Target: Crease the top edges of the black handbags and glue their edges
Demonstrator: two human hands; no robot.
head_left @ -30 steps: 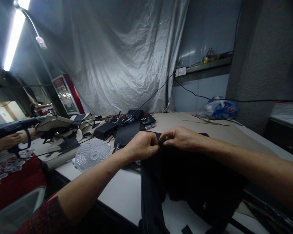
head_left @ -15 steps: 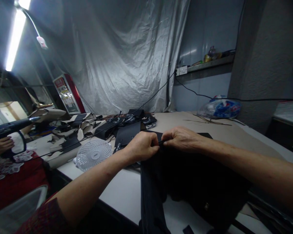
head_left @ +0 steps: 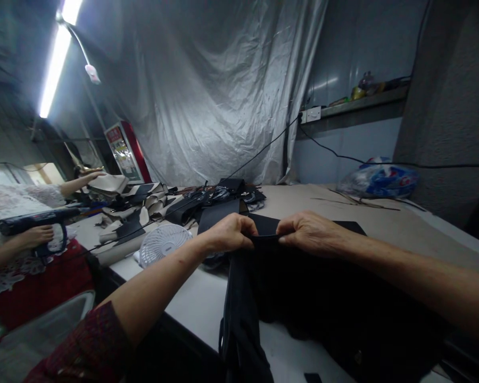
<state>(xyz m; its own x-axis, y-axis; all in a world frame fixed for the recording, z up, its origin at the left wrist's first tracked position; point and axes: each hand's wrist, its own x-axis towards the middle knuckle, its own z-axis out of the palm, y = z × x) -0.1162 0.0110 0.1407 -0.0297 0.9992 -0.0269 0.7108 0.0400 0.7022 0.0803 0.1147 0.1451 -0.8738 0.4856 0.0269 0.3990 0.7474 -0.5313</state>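
My left hand (head_left: 229, 234) and my right hand (head_left: 309, 232) both pinch the top edge of a black bag (head_left: 303, 298) that stands on the white table (head_left: 191, 308). The two hands are a short way apart, with a stretch of the black edge held taut between them. A black strap (head_left: 239, 330) hangs down from the bag's left side over the table's front. Flat black pieces (head_left: 219, 211) lie just beyond my hands.
A small white fan (head_left: 159, 251) sits left of my left hand. Piles of black and beige cut pieces (head_left: 143, 205) cover the far left of the table. A person at the left holds a dark heat gun (head_left: 32, 223). A plastic bag (head_left: 377, 181) lies at the far right.
My hands have drawn apart along the bag's edge. The view has swung left and up a little. The person at the left has lowered the heat gun and reached out the other arm.
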